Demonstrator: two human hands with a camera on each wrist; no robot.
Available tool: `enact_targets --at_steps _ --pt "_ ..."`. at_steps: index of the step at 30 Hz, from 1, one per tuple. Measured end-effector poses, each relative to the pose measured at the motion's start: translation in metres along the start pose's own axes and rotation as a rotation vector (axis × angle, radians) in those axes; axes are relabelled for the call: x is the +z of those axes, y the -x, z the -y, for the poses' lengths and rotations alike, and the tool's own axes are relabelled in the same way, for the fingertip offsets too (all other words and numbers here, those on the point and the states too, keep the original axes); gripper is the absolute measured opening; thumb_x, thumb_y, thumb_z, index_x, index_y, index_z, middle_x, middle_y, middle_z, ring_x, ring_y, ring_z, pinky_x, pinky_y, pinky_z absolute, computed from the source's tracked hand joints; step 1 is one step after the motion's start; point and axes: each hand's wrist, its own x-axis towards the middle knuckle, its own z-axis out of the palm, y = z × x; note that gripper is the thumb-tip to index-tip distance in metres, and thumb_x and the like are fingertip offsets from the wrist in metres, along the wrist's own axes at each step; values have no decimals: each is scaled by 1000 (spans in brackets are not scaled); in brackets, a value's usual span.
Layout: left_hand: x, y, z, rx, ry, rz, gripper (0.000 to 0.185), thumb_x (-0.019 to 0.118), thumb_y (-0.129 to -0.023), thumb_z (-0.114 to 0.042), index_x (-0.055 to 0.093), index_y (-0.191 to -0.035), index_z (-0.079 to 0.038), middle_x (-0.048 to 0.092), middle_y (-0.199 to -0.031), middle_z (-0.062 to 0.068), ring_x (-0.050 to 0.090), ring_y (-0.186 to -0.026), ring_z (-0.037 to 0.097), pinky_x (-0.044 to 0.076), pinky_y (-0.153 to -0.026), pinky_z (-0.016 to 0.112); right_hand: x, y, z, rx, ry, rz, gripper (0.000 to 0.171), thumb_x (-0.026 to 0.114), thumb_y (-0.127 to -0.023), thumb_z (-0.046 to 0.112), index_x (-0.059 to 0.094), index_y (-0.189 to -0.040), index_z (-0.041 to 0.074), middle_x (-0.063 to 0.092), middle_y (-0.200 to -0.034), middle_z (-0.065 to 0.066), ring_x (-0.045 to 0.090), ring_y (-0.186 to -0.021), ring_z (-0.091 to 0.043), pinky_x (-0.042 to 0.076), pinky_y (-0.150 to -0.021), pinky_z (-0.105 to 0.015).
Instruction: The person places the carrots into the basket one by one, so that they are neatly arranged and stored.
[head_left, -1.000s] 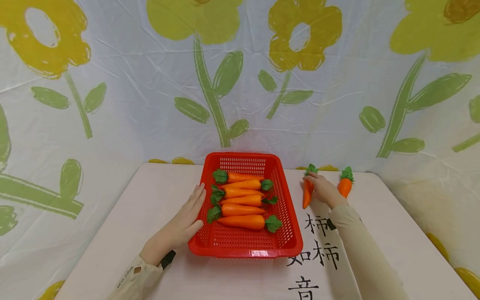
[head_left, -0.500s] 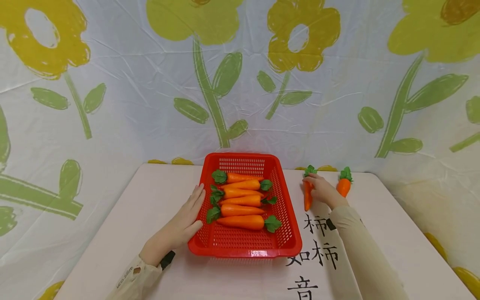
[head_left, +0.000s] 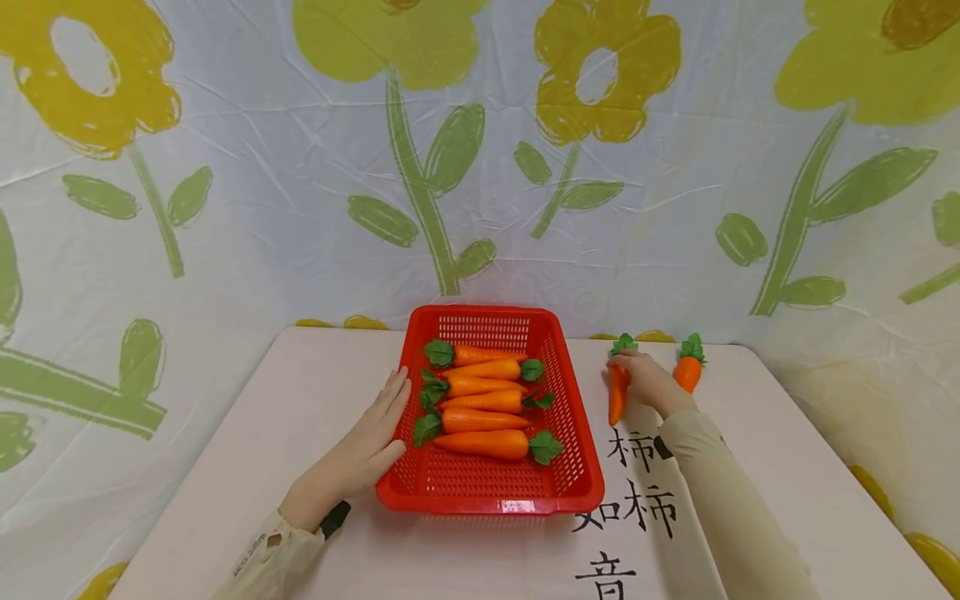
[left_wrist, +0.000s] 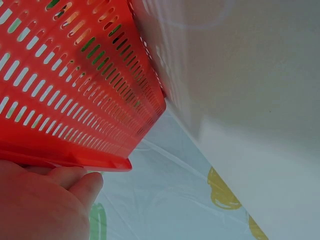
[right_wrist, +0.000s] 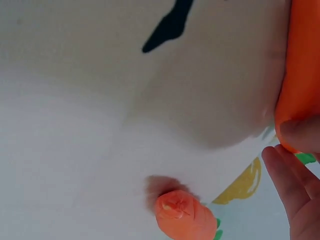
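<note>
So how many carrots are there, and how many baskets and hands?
Orange toy carrots with green leafy tops lying in the basket: 6
Orange toy carrot gripped by the right hand: 1
Orange toy carrot lying on the table past that hand: 1
Red slotted plastic basket: 1
Hands, the left hand and the right hand: 2
Total: 11

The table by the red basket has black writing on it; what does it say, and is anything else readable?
"柿" on the table, beside the right hand.
"如柿" on the row below it.
"音", cut off at the picture's lower edge; it may be part of a larger character.
Small dark print on the left sleeve: too small to read.
</note>
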Motion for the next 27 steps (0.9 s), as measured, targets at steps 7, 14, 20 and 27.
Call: enact_targets --at_steps 7,14,20,27 --pt "0 1 0 12 -2 -10 76 45 -83 -7 10 -149 3 -1 -157 12 1 -143 32 17 -110 55 2 2 1 16 38 -34 49 48 -72 -22 65 -111 3 50 -125 -29 51 -106 -48 43 -90 -56" --pt "-1 0 -2 21 5 -10 75 46 -83 -7 11 -149 4 0 -157 13 1 -143 33 16 -109 56 3 7 -2 -28 81 -101 36 60 -78 -12 65 -111 3 56 -117 -26 54 -100 -45 43 -90 -56" --pt "-1 0 0 12 -9 -6 74 45 -84 -7 10 -149 3 -1 -157 12 1 -143 34 16 -110 55 -3 11 -5 -43 88 -131 34 61 -80 -7 63 -113 3 58 -113 -25 56 -98 -44 46 -86 -55" --pt "-2 1 -1 23 3 -11 73 46 -84 -7 11 -148 4 0 -157 14 2 -143 35 17 -109 56 -18 17 -3 9 40 -115 44 64 -80 -4 57 -123 2 54 -116 -27 54 -101 -45 45 -85 -56"
